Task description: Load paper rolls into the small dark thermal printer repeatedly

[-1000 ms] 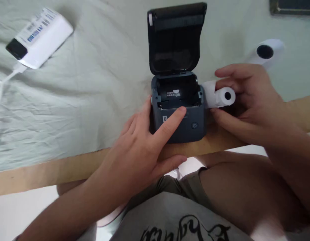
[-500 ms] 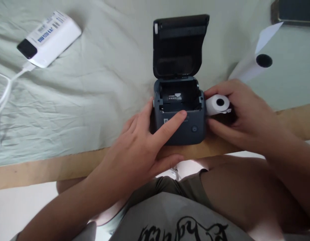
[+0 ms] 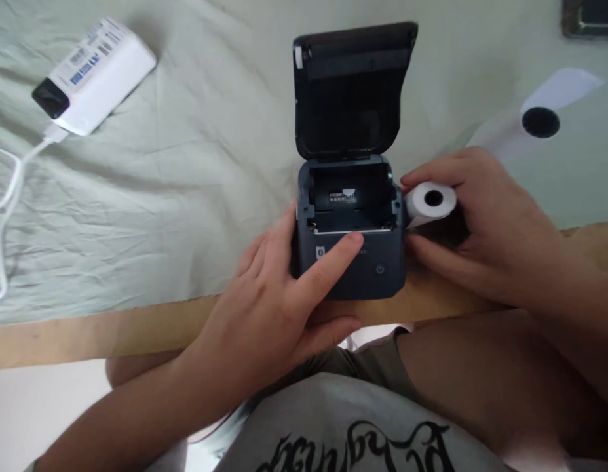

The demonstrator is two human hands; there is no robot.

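A small dark grey printer (image 3: 350, 259) stands at the table's front edge with its lid (image 3: 350, 88) flipped up and its paper bay showing. My left hand (image 3: 279, 301) grips the printer's left side, index finger laid across its front top and thumb under its front. My right hand (image 3: 485, 229) holds a small white paper roll (image 3: 430, 200) just right of the printer, fingers curled over and under it.
A white power bank (image 3: 90, 75) with a white cable (image 3: 9, 190) lies at the far left on the pale green cloth (image 3: 186, 170). A second white paper roll (image 3: 534, 121) lies behind my right hand. A dark object (image 3: 591, 16) is at the top right corner. The wooden table edge (image 3: 112, 328) runs along the front.
My right hand has drawn the paper roll a little closer to the printer's right side and its loose paper end has tucked in. My left hand stays on the printer.
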